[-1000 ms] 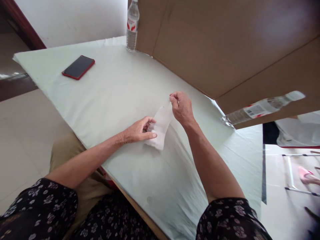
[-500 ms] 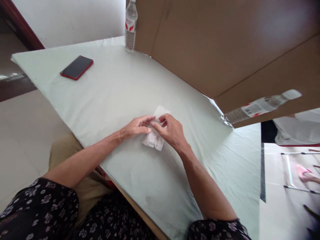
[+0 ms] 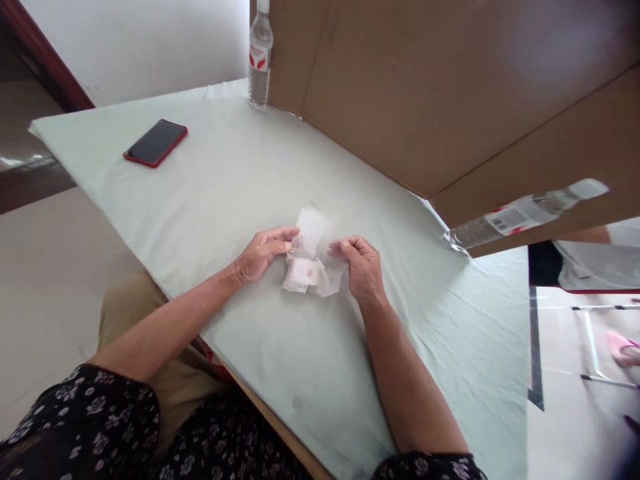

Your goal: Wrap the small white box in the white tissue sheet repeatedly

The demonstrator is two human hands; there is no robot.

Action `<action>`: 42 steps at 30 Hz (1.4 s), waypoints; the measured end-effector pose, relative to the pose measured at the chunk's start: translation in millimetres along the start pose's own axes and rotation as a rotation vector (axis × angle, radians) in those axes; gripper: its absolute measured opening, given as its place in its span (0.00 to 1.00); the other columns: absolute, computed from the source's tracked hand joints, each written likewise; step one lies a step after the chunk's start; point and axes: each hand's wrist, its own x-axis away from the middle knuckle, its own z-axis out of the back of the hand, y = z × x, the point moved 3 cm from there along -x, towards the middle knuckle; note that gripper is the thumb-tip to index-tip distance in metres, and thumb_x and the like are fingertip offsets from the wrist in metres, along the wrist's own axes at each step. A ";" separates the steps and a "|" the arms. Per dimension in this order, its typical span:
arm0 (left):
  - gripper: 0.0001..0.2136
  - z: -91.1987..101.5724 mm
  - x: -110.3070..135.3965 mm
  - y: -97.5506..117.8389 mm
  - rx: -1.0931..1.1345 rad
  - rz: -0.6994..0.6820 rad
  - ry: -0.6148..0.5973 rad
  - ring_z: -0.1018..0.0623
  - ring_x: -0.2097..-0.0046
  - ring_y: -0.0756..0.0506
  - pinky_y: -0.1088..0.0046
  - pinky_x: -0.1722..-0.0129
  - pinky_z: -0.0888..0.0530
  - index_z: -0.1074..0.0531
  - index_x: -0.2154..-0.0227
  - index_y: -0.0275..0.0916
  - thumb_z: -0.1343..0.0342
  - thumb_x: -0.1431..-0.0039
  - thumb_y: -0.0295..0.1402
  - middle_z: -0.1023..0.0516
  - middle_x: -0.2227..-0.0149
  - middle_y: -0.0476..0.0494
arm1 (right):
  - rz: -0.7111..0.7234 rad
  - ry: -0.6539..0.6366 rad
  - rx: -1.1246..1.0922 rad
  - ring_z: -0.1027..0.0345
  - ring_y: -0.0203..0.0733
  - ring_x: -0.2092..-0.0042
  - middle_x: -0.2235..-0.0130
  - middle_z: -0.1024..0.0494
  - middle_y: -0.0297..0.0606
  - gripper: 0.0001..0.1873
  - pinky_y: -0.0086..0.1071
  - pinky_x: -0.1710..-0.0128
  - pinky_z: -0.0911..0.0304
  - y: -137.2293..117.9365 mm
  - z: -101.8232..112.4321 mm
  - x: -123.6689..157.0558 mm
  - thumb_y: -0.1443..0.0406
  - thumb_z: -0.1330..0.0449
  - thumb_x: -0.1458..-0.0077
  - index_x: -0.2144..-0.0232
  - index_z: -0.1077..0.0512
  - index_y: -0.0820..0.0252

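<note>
On the table between my hands lies a small white packet with a little reddish mark. A translucent plastic wrap, probably bubble wrap, spreads open around it, one flap standing up behind and another out to the right. My left hand pinches the wrap's left edge between thumb and fingers. My right hand has thumb and fingertips pressed together on the right flap, drawn away from the packet. What the packet contains is hidden.
A phone in a red case lies at the far left of the cloth-covered table. Water bottles stand at the back and right, against a large brown cardboard panel. Part of another person shows at far right.
My right hand has moved right and slightly down, pulling the wrap's flap outward. The white packet now shows inside the unfolded wrap. My left hand has shifted slightly left.
</note>
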 end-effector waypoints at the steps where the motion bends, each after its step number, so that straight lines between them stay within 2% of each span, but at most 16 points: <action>1: 0.29 0.2 -0.5 0.4 -0.003 -0.002 0.009 0.24 0.42 0.34 0.54 0.40 0.31 0.24 0.49 0.31 0.35 0.54 0.40 0.19 0.49 0.31 | -0.046 0.011 -0.070 0.26 0.41 0.66 0.67 0.18 0.36 0.13 0.37 0.60 0.31 4.7 1.9 -1.5 0.53 0.35 0.50 0.73 0.28 0.55; 4: 0.31 -1.2 0.3 2.8 -0.076 -0.039 0.018 0.23 0.44 0.34 0.55 0.42 0.29 0.26 0.47 0.30 0.37 0.53 0.41 0.20 0.50 0.31 | -0.159 0.022 -0.237 0.24 0.42 0.66 0.66 0.17 0.37 0.18 0.37 0.63 0.29 16.2 3.4 -5.9 0.50 0.30 0.56 0.73 0.30 0.55; 7: 0.27 -2.3 5.5 8.4 -0.381 -0.171 0.123 0.23 0.48 0.38 0.62 0.51 0.24 0.26 0.48 0.34 0.37 0.51 0.40 0.23 0.48 0.32 | -0.197 -0.006 -0.316 0.22 0.43 0.65 0.67 0.16 0.36 0.21 0.38 0.61 0.27 20.9 0.7 -8.0 0.49 0.28 0.57 0.72 0.32 0.54; 9: 0.22 -4.6 10.5 12.2 -0.627 -0.276 0.188 0.23 0.57 0.44 0.67 0.59 0.24 0.25 0.52 0.36 0.37 0.50 0.40 0.24 0.51 0.36 | -0.209 -0.031 -0.335 0.21 0.43 0.65 0.67 0.16 0.36 0.22 0.38 0.61 0.27 21.7 -1.7 -7.7 0.49 0.28 0.56 0.72 0.32 0.54; 11: 0.18 -8.8 14.0 13.5 -0.770 -0.328 0.159 0.26 0.67 0.49 0.69 0.64 0.26 0.24 0.56 0.37 0.38 0.48 0.41 0.24 0.58 0.42 | -0.216 -0.052 -0.350 0.21 0.43 0.66 0.67 0.16 0.35 0.22 0.37 0.62 0.26 21.7 -4.3 -6.6 0.49 0.27 0.56 0.71 0.31 0.54; 13: 0.17 -12.3 15.6 13.4 -0.821 -0.327 0.110 0.31 0.72 0.51 0.71 0.67 0.28 0.25 0.61 0.38 0.37 0.48 0.45 0.26 0.65 0.46 | -0.212 -0.084 -0.372 0.21 0.43 0.66 0.67 0.16 0.33 0.22 0.37 0.62 0.26 21.0 -7.5 -5.0 0.50 0.27 0.56 0.70 0.31 0.54; 17: 0.18 -15.0 15.7 15.0 -0.871 -0.314 0.127 0.32 0.71 0.50 0.72 0.69 0.32 0.29 0.69 0.39 0.37 0.51 0.49 0.29 0.70 0.49 | -0.197 -0.156 -0.438 0.21 0.41 0.67 0.68 0.17 0.30 0.22 0.36 0.62 0.26 19.0 -14.8 -1.6 0.49 0.27 0.54 0.70 0.32 0.54; 23: 0.08 -16.2 14.0 14.8 -0.895 -0.252 0.108 0.35 0.73 0.51 0.73 0.72 0.36 0.33 0.76 0.39 0.44 0.50 0.38 0.32 0.76 0.53 | -0.172 -0.159 -0.480 0.19 0.45 0.62 0.66 0.16 0.33 0.24 0.38 0.60 0.24 17.3 -17.2 -0.1 0.49 0.25 0.56 0.70 0.32 0.54; 26: 0.09 -13.8 13.9 15.4 -0.818 -0.227 0.102 0.36 0.74 0.51 0.74 0.73 0.37 0.35 0.78 0.40 0.46 0.49 0.37 0.35 0.78 0.54 | -0.175 -0.117 -0.475 0.19 0.45 0.61 0.63 0.15 0.34 0.23 0.38 0.62 0.23 20.2 -12.6 -3.2 0.49 0.26 0.55 0.70 0.32 0.54; 29: 0.08 -4.5 13.0 18.9 -0.778 -0.247 0.216 0.34 0.72 0.50 0.73 0.70 0.34 0.34 0.78 0.40 0.47 0.48 0.37 0.32 0.76 0.52 | -0.173 -0.018 -0.456 0.20 0.41 0.64 0.63 0.15 0.34 0.22 0.34 0.65 0.24 26.1 -4.1 -8.9 0.51 0.26 0.55 0.71 0.33 0.55; 33: 0.07 15.7 10.3 23.3 -0.930 -0.267 0.453 0.29 0.66 0.46 0.67 0.60 0.30 0.35 0.81 0.40 0.48 0.50 0.31 0.27 0.73 0.47 | -0.162 0.142 -0.406 0.24 0.38 0.69 0.67 0.18 0.32 0.20 0.31 0.70 0.27 35.1 7.7 -16.6 0.54 0.28 0.55 0.72 0.33 0.55; 36: 0.06 27.3 7.6 21.9 -1.080 -0.217 0.518 0.28 0.63 0.43 0.63 0.55 0.28 0.35 0.81 0.41 0.46 0.51 0.29 0.27 0.72 0.46 | -0.130 0.171 -0.325 0.28 0.36 0.72 0.70 0.21 0.31 0.17 0.31 0.72 0.29 38.3 13.0 -20.3 0.55 0.31 0.53 0.72 0.33 0.56; 39: 0.02 32.0 7.7 20.2 -1.119 -0.198 0.550 0.26 0.60 0.41 0.59 0.54 0.27 0.30 0.74 0.40 0.46 0.52 0.28 0.24 0.68 0.43 | -0.082 0.228 -0.194 0.29 0.36 0.70 0.68 0.23 0.31 0.13 0.31 0.70 0.30 34.9 18.6 -20.2 0.57 0.35 0.51 0.68 0.32 0.56; 40: 0.05 31.5 8.8 20.8 -1.104 -0.227 0.563 0.25 0.59 0.40 0.58 0.54 0.26 0.29 0.71 0.40 0.46 0.52 0.27 0.23 0.65 0.42 | -0.039 0.267 -0.130 0.28 0.37 0.67 0.65 0.22 0.33 0.13 0.32 0.68 0.30 30.6 20.9 -18.9 0.57 0.36 0.50 0.65 0.31 0.55; 42: 0.10 26.0 13.0 24.8 -1.068 -0.370 0.560 0.24 0.57 0.40 0.58 0.54 0.25 0.27 0.64 0.40 0.47 0.51 0.27 0.22 0.62 0.41 | 0.087 0.331 0.002 0.26 0.39 0.59 0.57 0.22 0.36 0.14 0.35 0.61 0.28 16.6 24.2 -13.7 0.57 0.37 0.49 0.61 0.30 0.55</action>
